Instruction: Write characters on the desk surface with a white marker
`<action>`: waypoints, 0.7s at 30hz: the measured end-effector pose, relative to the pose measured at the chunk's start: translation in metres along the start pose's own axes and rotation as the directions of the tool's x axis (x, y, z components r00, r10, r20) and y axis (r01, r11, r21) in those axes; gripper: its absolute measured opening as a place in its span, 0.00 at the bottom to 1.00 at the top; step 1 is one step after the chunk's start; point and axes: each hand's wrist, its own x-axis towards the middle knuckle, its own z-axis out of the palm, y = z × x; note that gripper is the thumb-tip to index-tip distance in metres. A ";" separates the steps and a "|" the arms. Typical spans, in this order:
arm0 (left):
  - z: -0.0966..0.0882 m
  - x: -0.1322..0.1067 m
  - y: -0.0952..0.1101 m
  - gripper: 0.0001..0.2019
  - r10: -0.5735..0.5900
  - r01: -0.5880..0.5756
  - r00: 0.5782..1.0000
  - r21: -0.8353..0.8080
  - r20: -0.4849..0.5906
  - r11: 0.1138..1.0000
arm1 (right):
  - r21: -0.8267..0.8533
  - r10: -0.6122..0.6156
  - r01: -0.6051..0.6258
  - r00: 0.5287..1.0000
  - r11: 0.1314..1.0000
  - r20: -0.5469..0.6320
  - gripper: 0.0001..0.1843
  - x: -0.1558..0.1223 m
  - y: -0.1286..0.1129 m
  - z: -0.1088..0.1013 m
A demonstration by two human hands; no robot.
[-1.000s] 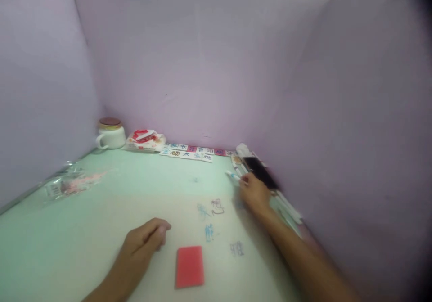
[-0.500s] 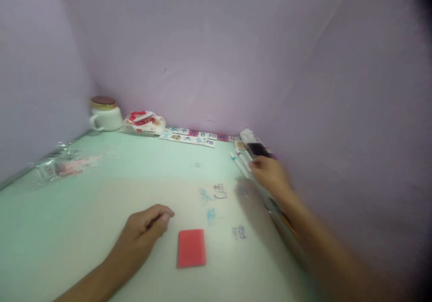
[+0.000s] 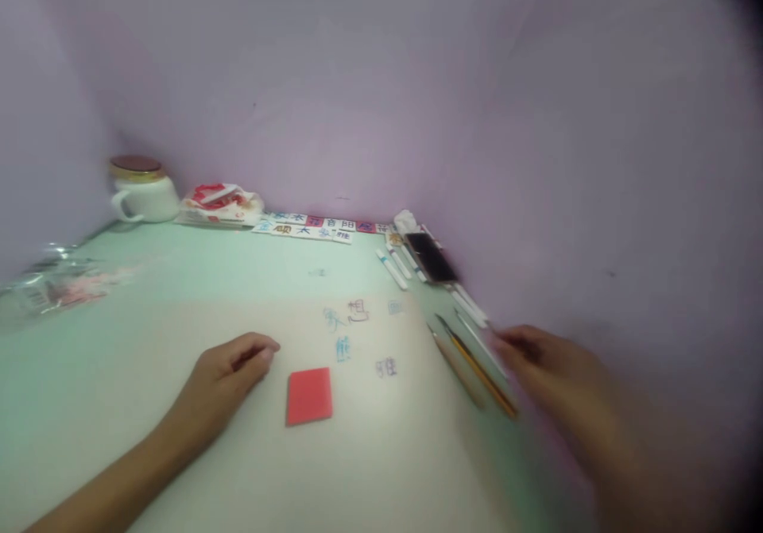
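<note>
My left hand (image 3: 230,364) rests on the pale green table (image 3: 149,303) with its fingers curled in, nothing visible inside them, just left of a red card (image 3: 308,395). My right hand (image 3: 540,358) is smeared by motion near the right wall, beside two pencils (image 3: 470,366) and some white pens (image 3: 474,310). Its fingers look bent, and I cannot see whether it holds anything. A black phone (image 3: 430,257) lies further back by the wall. Faint written characters (image 3: 358,330) mark the tabletop between the hands.
A white mug with a brown lid (image 3: 141,190) stands at the back left, next to a red-and-white packet (image 3: 218,203). A row of character tiles (image 3: 310,227) lines the back wall. A clear plastic bag (image 3: 53,287) lies at the left. Purple walls enclose the table.
My right hand has pulled back from the black phone toward me along the right wall, leaving the phone lying there. The view has shifted to the right. My left hand stays put.
</note>
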 end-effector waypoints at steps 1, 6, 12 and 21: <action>0.000 0.000 0.001 0.11 -0.001 0.001 1.000 0.008 -0.001 1.000 | -0.002 0.019 -0.019 0.999 1.000 0.045 0.12 -0.005 0.003 0.002; -0.002 0.001 0.009 0.10 0.016 -0.016 1.000 0.023 -0.004 1.000 | -0.003 0.042 -0.043 0.972 0.999 0.231 0.12 -0.020 0.003 0.019; -0.004 0.002 0.008 0.11 -0.009 0.006 0.999 0.066 0.045 0.998 | -0.039 0.097 -0.091 0.976 0.995 0.195 0.14 -0.022 0.001 0.023; -0.005 -0.001 0.012 0.12 -0.008 0.006 0.999 0.042 0.046 0.999 | -0.084 0.109 -0.096 0.979 0.992 0.170 0.16 -0.011 0.021 0.043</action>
